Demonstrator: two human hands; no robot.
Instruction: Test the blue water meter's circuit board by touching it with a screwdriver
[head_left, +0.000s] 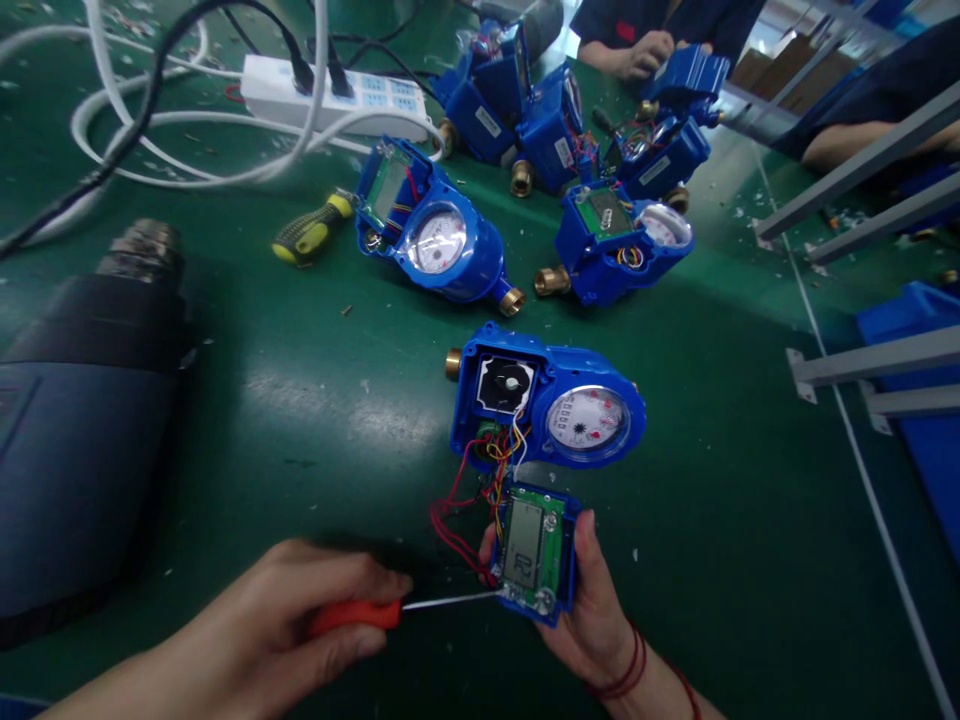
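Observation:
My left hand (292, 620) grips the orange handle of a thin screwdriver (352, 614); its metal shaft runs right, with the tip at the lower left corner of a small blue cover. My right hand (592, 610) holds that cover (536, 550), which carries a green circuit board and a grey display. Red, yellow and white wires (480, 475) run from the cover up to an open blue water meter (547, 400) lying on the green mat, its round dial facing up.
A large dark heat gun (82, 400) lies at the left. Several more blue meters (435, 230) and a yellow-black screwdriver (311, 232) sit farther back, with a white power strip (337, 95) and cables. Another person's hand (637, 50) works at the top. Metal rails (862, 170) stand right.

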